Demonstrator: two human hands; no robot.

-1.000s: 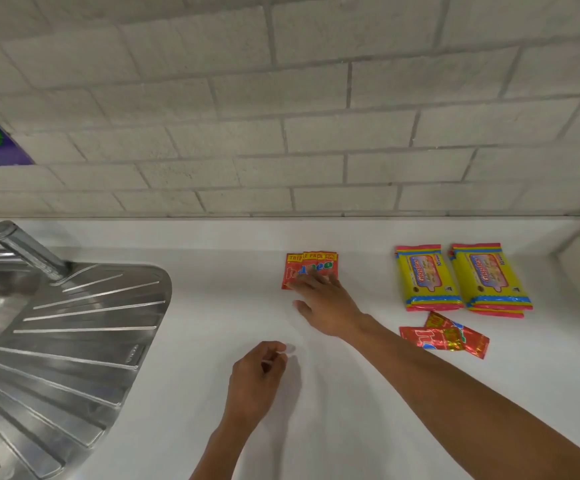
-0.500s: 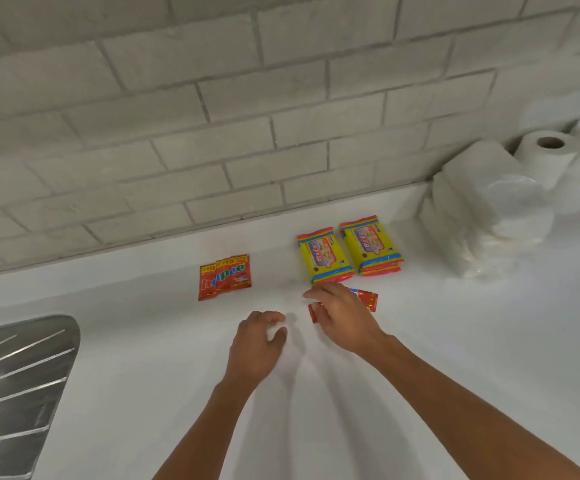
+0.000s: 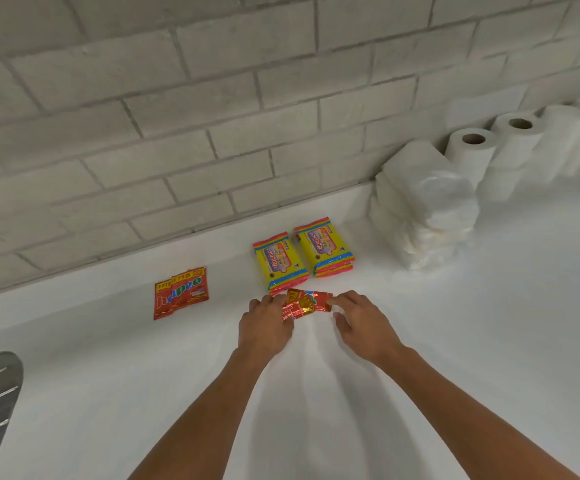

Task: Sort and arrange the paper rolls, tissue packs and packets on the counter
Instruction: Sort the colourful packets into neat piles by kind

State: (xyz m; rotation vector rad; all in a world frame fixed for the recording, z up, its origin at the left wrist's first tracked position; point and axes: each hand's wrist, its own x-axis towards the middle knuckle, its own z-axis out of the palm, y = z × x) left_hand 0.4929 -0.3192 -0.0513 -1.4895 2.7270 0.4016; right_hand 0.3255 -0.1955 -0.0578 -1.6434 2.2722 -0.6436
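A: White worktop [image 3: 454,341] under grey brick. Why are your left hand [image 3: 265,325] and right hand [image 3: 363,323] each pinching an end of the crumpled red packets [image 3: 305,304]?

B: You're probably straightening them, below the yellow packs [image 3: 302,254], to match the flat red packets [image 3: 180,292].

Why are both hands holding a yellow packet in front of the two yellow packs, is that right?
Not quite. The packet between the left hand and right hand is red foil, not yellow, as the head view shows. It does lie in front of the two yellow packs.
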